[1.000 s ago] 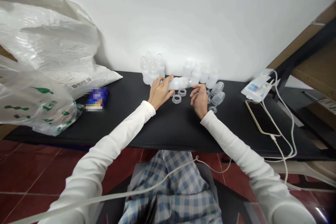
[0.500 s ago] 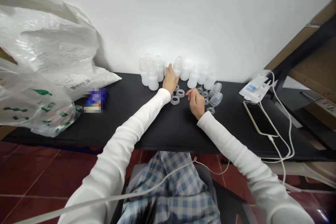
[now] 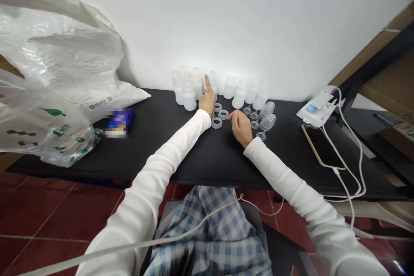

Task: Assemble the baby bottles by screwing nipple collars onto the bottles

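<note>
At the back of the table, my left hand is closed around the lower part of a capped baby bottle, its index finger pointing upward. Several other capped baby bottles stand just left of it. Clear collar rings lie by my left wrist. Loosely curled, my right hand hovers over or rests on the table, with nothing visible in its fingers. Beyond it stand several white bottle bodies without caps. Clear nipples and clear dome caps lie to its right.
On the left, large plastic bags and a blue packet occupy the black table. A phone with white cables lies at right, near a white-and-blue package. The white wall rises directly behind the bottles.
My left hand has moved the capped bottle leftward, closer to the other capped bottles. My right hand stays in nearly the same place.
</note>
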`<state>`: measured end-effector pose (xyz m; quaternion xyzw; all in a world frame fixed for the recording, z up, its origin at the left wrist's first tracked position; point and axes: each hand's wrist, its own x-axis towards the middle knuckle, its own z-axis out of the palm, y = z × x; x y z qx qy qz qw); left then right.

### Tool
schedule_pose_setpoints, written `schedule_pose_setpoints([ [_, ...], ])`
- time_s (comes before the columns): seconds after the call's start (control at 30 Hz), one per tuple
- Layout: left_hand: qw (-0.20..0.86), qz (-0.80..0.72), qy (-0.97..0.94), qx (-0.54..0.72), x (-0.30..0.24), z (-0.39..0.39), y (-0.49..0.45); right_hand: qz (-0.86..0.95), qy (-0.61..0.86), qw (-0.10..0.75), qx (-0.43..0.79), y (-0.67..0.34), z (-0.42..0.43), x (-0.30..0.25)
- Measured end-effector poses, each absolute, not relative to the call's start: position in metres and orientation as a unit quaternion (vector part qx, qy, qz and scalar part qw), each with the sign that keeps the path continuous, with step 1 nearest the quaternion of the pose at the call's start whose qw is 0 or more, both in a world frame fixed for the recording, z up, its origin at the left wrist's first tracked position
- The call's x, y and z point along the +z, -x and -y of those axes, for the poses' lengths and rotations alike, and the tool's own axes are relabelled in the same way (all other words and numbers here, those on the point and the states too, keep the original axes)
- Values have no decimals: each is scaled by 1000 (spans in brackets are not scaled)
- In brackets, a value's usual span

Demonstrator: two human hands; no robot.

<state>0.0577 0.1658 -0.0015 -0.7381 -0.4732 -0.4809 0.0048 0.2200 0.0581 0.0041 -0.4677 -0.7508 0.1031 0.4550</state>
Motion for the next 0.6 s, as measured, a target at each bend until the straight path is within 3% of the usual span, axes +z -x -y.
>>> schedule_pose_setpoints([
  [0.1,10,538,672,-509,-6,-170,-58,769,462,438,63,-221,-62,1],
  [0.3,11,520,688,-506,-7,-162,-54,800,484,354,-17,-224,-65,-2],
  [0.6,142,495,773,-370,8,-94,-40,752,594,239,-157,-227,-61,1],
])
